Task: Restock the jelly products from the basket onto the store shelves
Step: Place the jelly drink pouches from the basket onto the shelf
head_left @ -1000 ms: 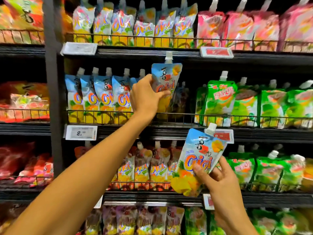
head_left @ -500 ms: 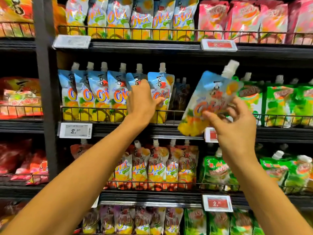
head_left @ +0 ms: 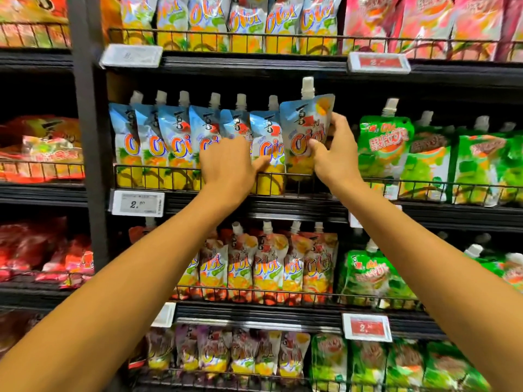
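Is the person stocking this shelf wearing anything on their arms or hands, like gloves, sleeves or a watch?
No. The left hand and right hand are bare, with no gloves or rings visible. The left forearm and right forearm are bare too: no sleeve reaches into view, and no watch or bracelet shows at either wrist.

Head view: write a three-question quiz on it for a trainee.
1. True or false: the right hand grips a blue pouch.
2. What stands on the same shelf, just right of that pouch? A. green pouches B. purple pouches C. boxes
3. Which hand touches the shelved blue row?

Key: 1 true; 2 A; 3 the left hand.
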### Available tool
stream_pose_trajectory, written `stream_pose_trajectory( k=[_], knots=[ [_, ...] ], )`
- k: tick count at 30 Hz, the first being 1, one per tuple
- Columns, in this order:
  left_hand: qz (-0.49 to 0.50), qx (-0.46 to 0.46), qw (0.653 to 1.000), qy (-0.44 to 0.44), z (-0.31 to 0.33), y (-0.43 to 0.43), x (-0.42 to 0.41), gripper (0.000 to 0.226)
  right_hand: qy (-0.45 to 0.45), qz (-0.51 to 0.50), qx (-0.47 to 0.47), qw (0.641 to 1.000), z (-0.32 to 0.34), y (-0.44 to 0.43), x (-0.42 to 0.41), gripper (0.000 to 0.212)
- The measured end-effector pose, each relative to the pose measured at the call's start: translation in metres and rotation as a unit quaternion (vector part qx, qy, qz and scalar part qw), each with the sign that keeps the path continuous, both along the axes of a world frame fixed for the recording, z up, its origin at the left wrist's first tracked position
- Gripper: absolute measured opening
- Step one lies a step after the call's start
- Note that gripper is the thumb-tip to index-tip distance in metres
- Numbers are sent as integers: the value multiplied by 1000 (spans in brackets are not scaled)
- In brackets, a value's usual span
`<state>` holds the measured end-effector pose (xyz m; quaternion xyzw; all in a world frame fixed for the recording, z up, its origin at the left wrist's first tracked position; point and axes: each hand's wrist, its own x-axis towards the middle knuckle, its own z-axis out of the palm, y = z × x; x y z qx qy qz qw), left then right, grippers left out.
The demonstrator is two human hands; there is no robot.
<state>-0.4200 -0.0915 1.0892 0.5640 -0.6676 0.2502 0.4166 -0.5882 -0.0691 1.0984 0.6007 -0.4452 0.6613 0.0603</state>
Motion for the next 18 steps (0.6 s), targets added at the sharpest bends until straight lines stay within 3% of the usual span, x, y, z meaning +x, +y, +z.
stream_pose_trajectory(
  k=[8, 18],
  knots=[
    [-1, -39, 999, -21, -15, 11, 8, 49, -66, -1, 182, 981, 9, -17, -3, 24],
    [-58, -27, 997, 33, -41, 32, 13, 34, 10, -99, 210, 973, 8, -12, 0, 18]
  ],
)
